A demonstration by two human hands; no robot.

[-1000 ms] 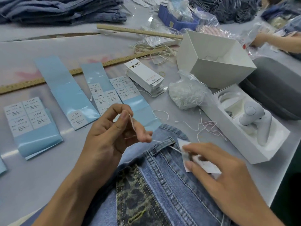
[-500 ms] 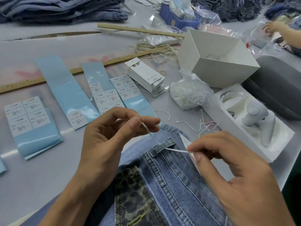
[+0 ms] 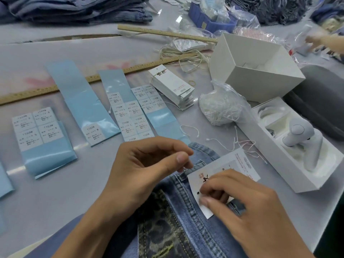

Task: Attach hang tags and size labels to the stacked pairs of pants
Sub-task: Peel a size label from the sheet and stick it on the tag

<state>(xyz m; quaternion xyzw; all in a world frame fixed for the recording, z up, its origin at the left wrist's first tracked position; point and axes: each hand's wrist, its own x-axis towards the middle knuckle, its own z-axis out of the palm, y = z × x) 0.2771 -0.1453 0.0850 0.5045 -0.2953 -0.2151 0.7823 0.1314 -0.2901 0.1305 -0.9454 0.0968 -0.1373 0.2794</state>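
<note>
Pinching w/ both hands: right hand has thumb + curled fingers clamped on a white hang tag, which lies tilted on the waistband of the jeans at the table's near edge, just right of a belt loop. Left hand hovers above the waistband, thumb tip pressed against forefinger in a pinch right by the belt loop; what's betw. them is too thin to see, prob. tag string, can't confirm. Jeans are blue denim w/ a leopard-print patch below the waistband. Beyond the hands, blue backing strips carrying white size labels lie side by side on the table, one further group of labels off to the left. Stack of spare hang tags sits behind them, next to a clear bag of white string loops; a few loose strings lie betw. bag and jeans. Open white box stands behind the bag, and a second white box w/ a white controller is at right. Two wooden rulers cross the table; folded denim piles along the far edge.
</note>
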